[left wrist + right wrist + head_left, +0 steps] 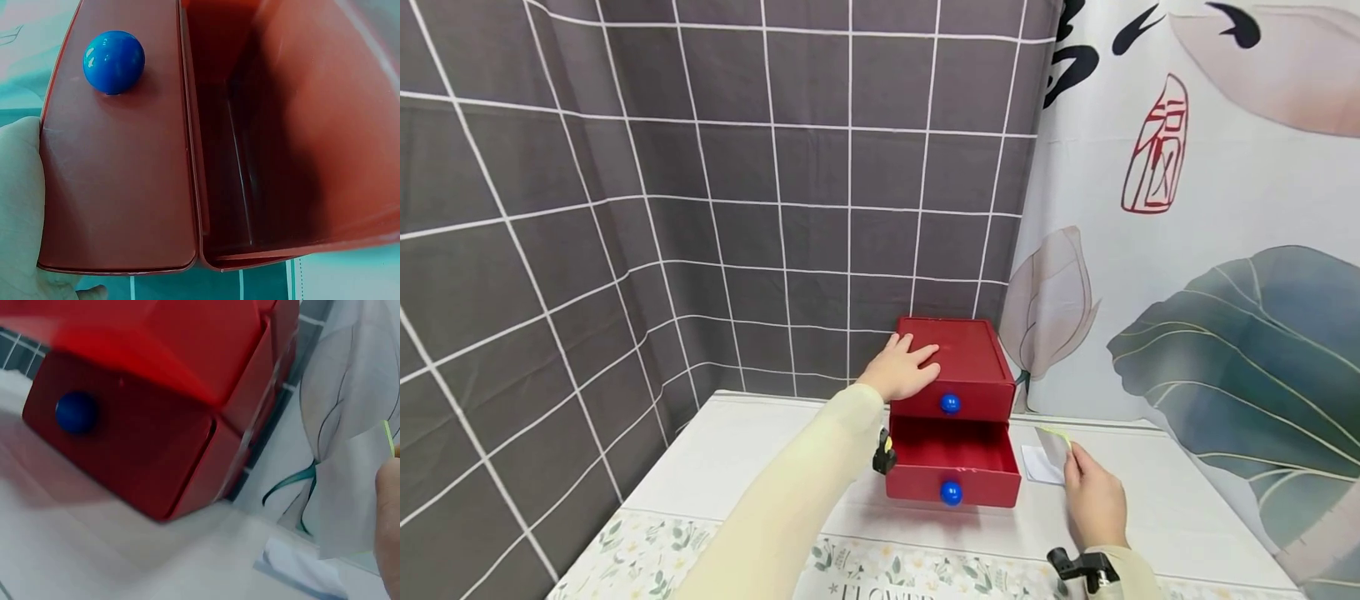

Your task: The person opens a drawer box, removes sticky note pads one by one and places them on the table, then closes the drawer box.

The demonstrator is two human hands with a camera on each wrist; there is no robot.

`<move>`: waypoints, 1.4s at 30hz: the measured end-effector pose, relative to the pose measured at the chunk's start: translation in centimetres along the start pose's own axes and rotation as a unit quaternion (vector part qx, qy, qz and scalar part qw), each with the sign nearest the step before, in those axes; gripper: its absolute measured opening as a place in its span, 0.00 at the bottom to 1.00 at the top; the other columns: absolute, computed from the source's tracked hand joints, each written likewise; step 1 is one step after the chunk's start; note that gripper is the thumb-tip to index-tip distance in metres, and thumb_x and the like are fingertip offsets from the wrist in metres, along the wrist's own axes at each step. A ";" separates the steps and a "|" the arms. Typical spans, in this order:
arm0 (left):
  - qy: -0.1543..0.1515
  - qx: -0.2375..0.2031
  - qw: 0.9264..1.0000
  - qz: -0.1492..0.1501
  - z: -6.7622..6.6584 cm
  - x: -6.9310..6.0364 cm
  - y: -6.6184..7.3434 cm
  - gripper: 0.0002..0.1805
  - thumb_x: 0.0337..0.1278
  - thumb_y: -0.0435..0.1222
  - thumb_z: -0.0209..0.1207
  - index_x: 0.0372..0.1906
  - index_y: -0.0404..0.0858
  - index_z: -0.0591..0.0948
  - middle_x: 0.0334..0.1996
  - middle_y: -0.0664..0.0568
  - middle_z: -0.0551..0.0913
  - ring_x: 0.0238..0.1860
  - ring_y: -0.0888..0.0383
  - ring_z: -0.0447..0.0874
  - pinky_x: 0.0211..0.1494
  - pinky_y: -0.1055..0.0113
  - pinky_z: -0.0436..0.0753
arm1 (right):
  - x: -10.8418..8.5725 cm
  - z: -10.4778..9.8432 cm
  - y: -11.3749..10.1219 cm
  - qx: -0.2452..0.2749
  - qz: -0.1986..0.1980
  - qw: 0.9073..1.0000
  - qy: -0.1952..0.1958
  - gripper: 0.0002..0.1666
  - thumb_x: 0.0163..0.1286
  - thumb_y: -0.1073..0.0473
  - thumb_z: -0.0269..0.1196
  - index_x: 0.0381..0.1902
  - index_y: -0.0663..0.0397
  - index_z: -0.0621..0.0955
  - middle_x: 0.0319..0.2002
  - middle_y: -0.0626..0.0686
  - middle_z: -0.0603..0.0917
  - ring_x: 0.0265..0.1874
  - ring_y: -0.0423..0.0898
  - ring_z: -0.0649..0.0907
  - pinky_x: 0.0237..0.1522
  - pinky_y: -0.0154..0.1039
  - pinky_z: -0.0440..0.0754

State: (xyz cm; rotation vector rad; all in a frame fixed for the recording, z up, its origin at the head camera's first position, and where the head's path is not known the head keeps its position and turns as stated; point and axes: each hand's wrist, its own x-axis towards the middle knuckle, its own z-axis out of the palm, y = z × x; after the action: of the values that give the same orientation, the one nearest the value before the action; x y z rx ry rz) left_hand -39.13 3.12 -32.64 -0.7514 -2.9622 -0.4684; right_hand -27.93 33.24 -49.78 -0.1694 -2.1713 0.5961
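Evidently the grey cloth [805, 158] at far left is soft and slightly wavy, its white lines forming a grid. Below it lies the table [737, 425], pale and smooth, with a leafy floral print along its near edge. A cream sleeve [805, 475] reaches in from the near side to the left hand [901, 368], which lies spread on the front left of the box's top, fingers splayed and grasping nothing. The box [966, 346] stands on the table just left of the patterned curtain, its fronts facing the person. It is red, smooth and slightly shiny, boxy, with rounded corners on its fronts. A round, glossy blue knob [951, 404] sits on the pushed-in top front. Beneath, a drawer [917, 485] juts out toward the person, hollow side up, its front longer from side to side than it is tall; a like knob marks it. The right wrist view shows another knobbed front [125, 456] under that. Just right of the box, white paper [1037, 468] lies flat. Above it, the right hand [1097, 496] pinches a thin greyish sheet [1054, 446], tilted, pointing leftward from the fingers, its yellow-green edge uppermost; its long axis is hard to tell. Rightmost hangs the curtain [1225, 183], white with painted leaves and buds
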 end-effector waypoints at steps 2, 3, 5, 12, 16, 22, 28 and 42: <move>0.002 -0.002 1.000 0.001 -0.1 0.0 0.1 0.33 0.70 0.58 0.39 0.78 0.58 0.63 0.80 0.42 0.54 0.81 0.41 0.42 0.78 0.47 0.56 | -0.2 0.3 0.3 -0.020 -0.004 1.000 -0.010 0.17 0.71 0.66 0.61 0.56 0.63 0.82 0.46 0.69 0.85 0.42 0.72 0.85 0.41 0.68 0.79; 0.003 -0.002 1.000 0.001 -0.1 0.0 0.1 0.33 0.70 0.58 0.39 0.78 0.58 0.63 0.80 0.42 0.54 0.81 0.41 0.42 0.78 0.47 0.56 | -0.3 0.5 0.4 -0.030 -0.008 0.999 -0.013 0.17 0.71 0.66 0.61 0.57 0.63 0.82 0.47 0.69 0.85 0.42 0.72 0.85 0.40 0.68 0.79; 0.004 0.001 1.000 0.002 -0.1 0.0 0.1 0.33 0.70 0.58 0.40 0.78 0.58 0.63 0.80 0.42 0.54 0.81 0.41 0.42 0.78 0.47 0.56 | -0.4 0.7 0.6 -0.047 -0.017 0.999 -0.016 0.18 0.70 0.66 0.62 0.57 0.62 0.81 0.48 0.69 0.85 0.42 0.71 0.85 0.39 0.67 0.80; 0.003 -0.002 1.000 0.003 0.0 0.0 0.0 0.33 0.70 0.57 0.40 0.78 0.58 0.64 0.80 0.42 0.55 0.80 0.40 0.43 0.78 0.47 0.58 | -0.6 1.7 1.1 -0.073 -0.045 0.996 -0.038 0.20 0.67 0.68 0.63 0.57 0.63 0.80 0.50 0.68 0.85 0.43 0.70 0.85 0.38 0.67 0.80; 0.006 -0.004 1.000 0.004 -0.1 0.2 0.0 0.33 0.70 0.57 0.40 0.78 0.58 0.64 0.80 0.42 0.55 0.80 0.40 0.43 0.78 0.46 0.58 | -0.4 2.2 1.1 -0.086 -0.048 0.993 -0.069 0.21 0.68 0.68 0.62 0.59 0.64 0.80 0.52 0.68 0.84 0.46 0.68 0.85 0.41 0.65 0.81; 0.004 -0.002 1.000 0.004 0.1 0.2 0.0 0.34 0.70 0.58 0.39 0.78 0.58 0.64 0.80 0.42 0.54 0.81 0.40 0.43 0.78 0.47 0.58 | -0.6 2.6 1.3 -0.089 -0.054 0.990 -0.099 0.19 0.67 0.67 0.63 0.56 0.65 0.82 0.49 0.67 0.85 0.44 0.68 0.86 0.41 0.65 0.82; 0.007 -0.005 1.000 0.005 0.1 0.0 0.0 0.34 0.70 0.57 0.41 0.78 0.57 0.64 0.80 0.42 0.54 0.80 0.40 0.43 0.78 0.46 0.58 | -0.7 3.0 1.2 -0.100 -0.090 0.982 -0.134 0.16 0.67 0.65 0.65 0.52 0.62 0.85 0.46 0.65 0.88 0.41 0.65 0.87 0.39 0.63 0.83; 0.004 -0.002 1.000 0.005 -0.1 -0.1 0.0 0.33 0.71 0.57 0.40 0.78 0.57 0.64 0.80 0.41 0.54 0.81 0.40 0.42 0.78 0.47 0.57 | -1.1 3.5 0.7 -0.103 -0.106 0.970 -0.193 0.07 0.64 0.62 0.70 0.40 0.55 0.87 0.38 0.58 0.90 0.36 0.59 0.89 0.37 0.59 0.85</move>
State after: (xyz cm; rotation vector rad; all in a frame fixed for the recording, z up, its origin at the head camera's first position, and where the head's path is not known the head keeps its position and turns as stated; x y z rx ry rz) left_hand -39.06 3.08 -32.59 -0.7640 -2.9498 -0.4755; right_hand -30.05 32.28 -52.69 0.0764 -2.5869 0.2958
